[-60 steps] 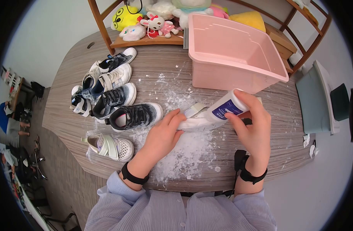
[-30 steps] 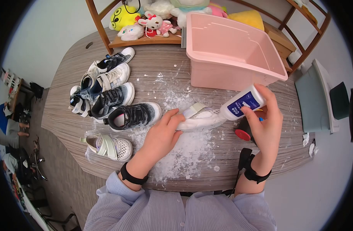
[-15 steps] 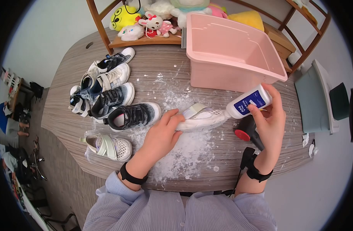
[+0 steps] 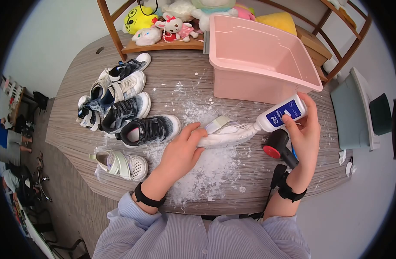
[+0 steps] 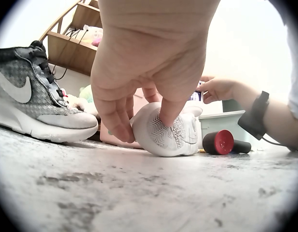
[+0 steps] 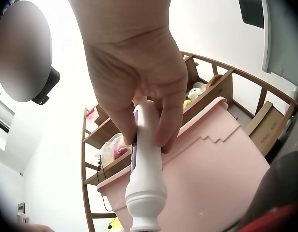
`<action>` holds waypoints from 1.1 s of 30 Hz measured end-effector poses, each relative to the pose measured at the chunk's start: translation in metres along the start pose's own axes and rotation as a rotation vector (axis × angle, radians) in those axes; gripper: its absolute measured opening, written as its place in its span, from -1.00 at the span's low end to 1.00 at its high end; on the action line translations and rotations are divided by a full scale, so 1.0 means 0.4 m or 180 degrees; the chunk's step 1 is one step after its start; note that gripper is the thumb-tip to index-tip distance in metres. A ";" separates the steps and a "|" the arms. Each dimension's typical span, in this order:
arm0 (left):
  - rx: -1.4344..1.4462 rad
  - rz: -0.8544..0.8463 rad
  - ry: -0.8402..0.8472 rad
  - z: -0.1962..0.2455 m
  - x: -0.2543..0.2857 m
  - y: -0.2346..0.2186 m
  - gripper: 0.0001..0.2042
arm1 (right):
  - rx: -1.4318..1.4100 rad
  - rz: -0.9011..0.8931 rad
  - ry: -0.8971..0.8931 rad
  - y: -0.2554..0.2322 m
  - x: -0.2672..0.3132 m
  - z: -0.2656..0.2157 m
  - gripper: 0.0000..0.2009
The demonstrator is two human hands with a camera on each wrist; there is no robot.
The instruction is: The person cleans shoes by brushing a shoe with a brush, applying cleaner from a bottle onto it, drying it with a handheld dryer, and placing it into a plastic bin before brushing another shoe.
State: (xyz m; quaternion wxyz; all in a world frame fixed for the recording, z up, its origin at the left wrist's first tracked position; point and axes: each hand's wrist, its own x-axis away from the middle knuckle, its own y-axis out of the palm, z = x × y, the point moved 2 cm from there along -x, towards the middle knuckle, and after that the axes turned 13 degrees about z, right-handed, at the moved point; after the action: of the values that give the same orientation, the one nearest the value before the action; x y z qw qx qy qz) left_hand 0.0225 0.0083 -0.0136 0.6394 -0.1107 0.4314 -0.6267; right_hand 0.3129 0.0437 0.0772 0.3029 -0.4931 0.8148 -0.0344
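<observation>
Near centre of surface (image 4: 120,207): I saw my left hand (image 4: 178,153) pinning the white shoe (image 4: 226,134).
Right hand (image 4: 303,138): clamped on bottle (image 4: 280,114), nozzle pointing left at the shoe's toe.

Bright, even indoor light, soft weak shadows. Strong fisheye bending with dark round corners in every view. Washed-out white background and blurred close foreground in both wrist views.

Pale blue striped shirt sleeves (image 4: 133,211), black wrist straps (image 4: 145,199), bare hands (image 4: 177,155).
</observation>
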 end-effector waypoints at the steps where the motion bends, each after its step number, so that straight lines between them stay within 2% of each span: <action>1: -0.0037 0.0045 0.0109 0.000 0.000 0.001 -0.55 | 0.0017 -0.0029 0.0032 0.001 -0.001 0.002 -0.45; 7: 0.0076 -0.0074 -0.0165 0.004 -0.001 0.001 -0.59 | 0.0004 0.0079 0.0270 -0.010 -0.009 0.015 -0.47; 11: 0.0150 -0.0057 -0.0125 0.003 0.001 0.003 -0.58 | 0.0090 0.0032 0.0080 -0.003 -0.007 0.017 -0.47; 13: 0.0169 -0.0054 0.0054 0.003 0.001 0.005 -0.55 | 0.0010 -0.0040 0.0105 -0.009 -0.011 0.027 -0.47; 16: 0.0274 -0.0182 -0.0111 0.001 0.002 0.007 -0.55 | -0.0120 -0.0052 0.0224 -0.018 -0.014 0.036 -0.47; 20: 0.0293 -0.0182 -0.0076 -0.006 0.003 0.013 -0.55 | -0.0029 -0.0028 0.0296 -0.022 -0.013 0.034 -0.47; 22: 0.0288 -0.0077 0.0166 -0.005 0.003 0.012 -0.54 | 0.0086 -0.0036 0.0210 -0.019 -0.012 0.028 -0.48; 26: 0.0346 -0.0325 -0.0026 0.032 -0.014 -0.030 -0.51 | 0.0118 -0.0019 0.0243 -0.027 -0.013 0.029 -0.48; 28: 0.0042 0.0096 0.0594 0.068 -0.031 -0.073 -0.46 | -0.0014 0.0080 0.0199 -0.029 -0.015 0.031 -0.48; 29: 0.0038 0.0094 0.0598 0.086 -0.035 -0.092 -0.46 | -0.0018 0.0084 0.0201 -0.029 -0.015 0.030 -0.48; 31: -0.0075 0.0446 0.1050 0.126 -0.041 -0.132 -0.40 | -0.0042 0.0183 0.0159 -0.032 -0.016 0.027 -0.47; 33: 0.0077 0.0406 0.1104 0.146 -0.048 -0.151 -0.39 | -0.0030 0.0130 0.0192 -0.038 -0.018 0.025 -0.47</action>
State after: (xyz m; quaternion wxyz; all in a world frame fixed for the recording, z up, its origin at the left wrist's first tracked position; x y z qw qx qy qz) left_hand 0.0232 -0.0095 0.0708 0.5952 0.0342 0.5337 -0.5998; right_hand 0.3325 0.0442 0.0776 0.2765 -0.4765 0.8336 -0.0393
